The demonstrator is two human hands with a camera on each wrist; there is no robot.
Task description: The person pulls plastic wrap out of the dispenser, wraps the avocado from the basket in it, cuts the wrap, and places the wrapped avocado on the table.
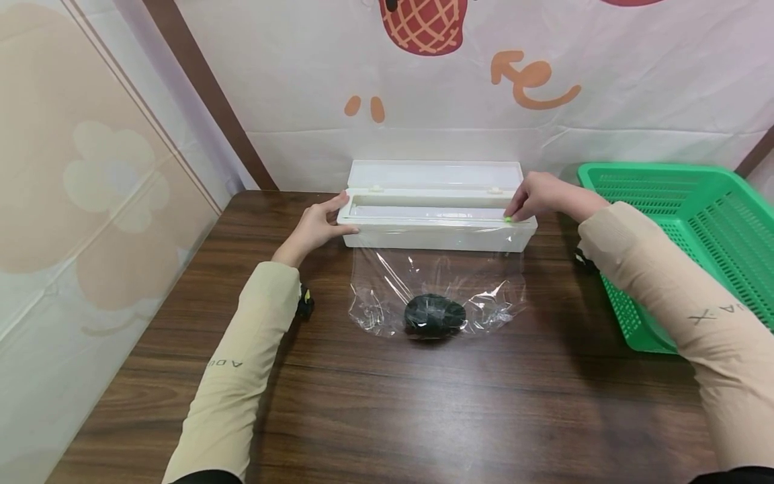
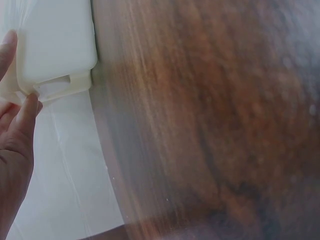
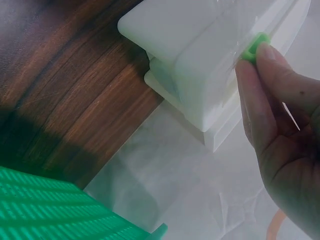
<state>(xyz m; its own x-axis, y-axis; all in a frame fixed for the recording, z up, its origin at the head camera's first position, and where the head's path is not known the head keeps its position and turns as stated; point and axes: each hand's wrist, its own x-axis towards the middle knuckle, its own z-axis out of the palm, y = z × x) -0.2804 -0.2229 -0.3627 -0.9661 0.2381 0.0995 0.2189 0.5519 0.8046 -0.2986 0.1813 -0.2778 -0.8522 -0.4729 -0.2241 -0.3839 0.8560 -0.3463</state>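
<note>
Green slider [image 1: 507, 219] pinched by right hand [image 1: 541, 198] at right end of white box [image 1: 435, 193]; left end gripped by left hand [image 1: 316, 225]; 1 dark oval object [image 1: 434, 316] laid at clear film's [image 1: 379, 299] outer edge.

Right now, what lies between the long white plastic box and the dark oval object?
Head view: clear plastic film stretches from the box to the object, above the brown wooden table.
</note>
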